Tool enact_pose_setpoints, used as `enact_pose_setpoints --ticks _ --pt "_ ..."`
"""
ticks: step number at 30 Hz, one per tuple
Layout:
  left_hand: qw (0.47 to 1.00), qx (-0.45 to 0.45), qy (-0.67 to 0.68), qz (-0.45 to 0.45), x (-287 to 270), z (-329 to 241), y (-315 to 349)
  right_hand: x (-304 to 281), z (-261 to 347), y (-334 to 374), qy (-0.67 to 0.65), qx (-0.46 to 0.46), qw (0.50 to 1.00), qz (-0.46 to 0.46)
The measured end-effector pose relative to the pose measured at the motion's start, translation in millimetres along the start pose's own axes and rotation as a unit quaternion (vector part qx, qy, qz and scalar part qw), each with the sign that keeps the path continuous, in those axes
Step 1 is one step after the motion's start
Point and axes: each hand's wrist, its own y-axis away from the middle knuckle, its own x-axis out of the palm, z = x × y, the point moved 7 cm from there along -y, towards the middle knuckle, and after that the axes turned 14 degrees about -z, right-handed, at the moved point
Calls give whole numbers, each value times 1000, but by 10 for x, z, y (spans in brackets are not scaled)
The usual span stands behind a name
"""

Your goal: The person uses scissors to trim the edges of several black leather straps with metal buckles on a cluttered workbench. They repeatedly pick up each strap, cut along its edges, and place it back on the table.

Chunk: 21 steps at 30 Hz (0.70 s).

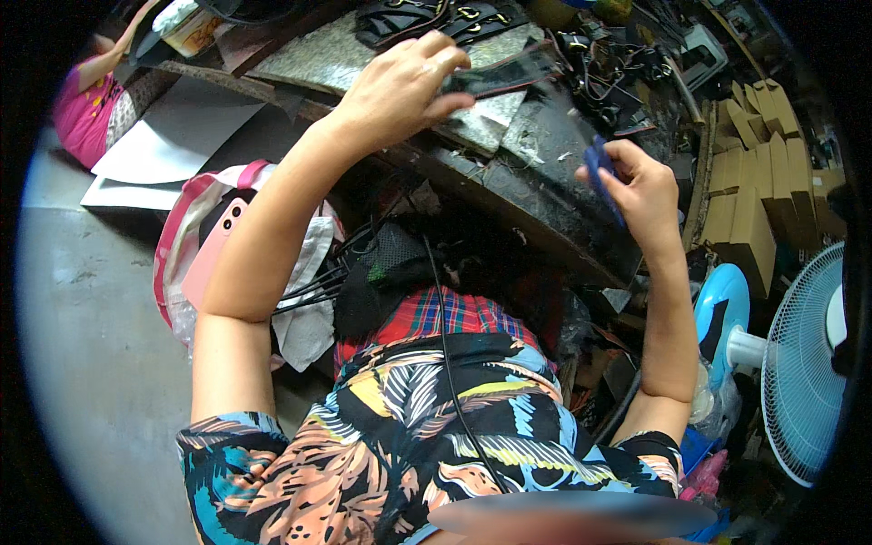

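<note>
My left hand [404, 86] is over the work table, its fingers closed on one end of a dark strap piece [509, 76] with a reddish edge. The strap stretches to the right, and part of it is blurred. My right hand [643, 186] grips blue-handled scissors [599, 173] above the table's right side. Their blades are smeared and point up and left, a little apart from the strap. Close by on the table lies a tangled heap of black straps [604, 86] with gold-coloured buckles. More black buckled straps [400, 23] lie beyond my left hand.
A pale stone slab [309, 62] rests on the dark table [490, 186]. Cardboard boxes [749, 195] are stacked at right, near a blue fan [804, 363]. At left, a pink phone [211, 259] sits in a pink-and-white bag [173, 245]. Another person in pink [89, 113] is at far left.
</note>
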Motion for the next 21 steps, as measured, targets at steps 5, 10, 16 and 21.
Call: enact_pose_setpoints --ticks 5,10,16,21 --pt "994 35 -35 99 -1 -397 81 138 -450 134 -327 183 923 -87" --pt "964 -140 221 -38 -224 -251 25 116 -498 190 -360 162 907 -149" --pt "976 -211 -52 -1 -200 225 94 119 -470 165 -331 158 917 -157" --pt "989 -94 -112 -32 -190 202 85 156 -486 120 -315 169 921 -155"
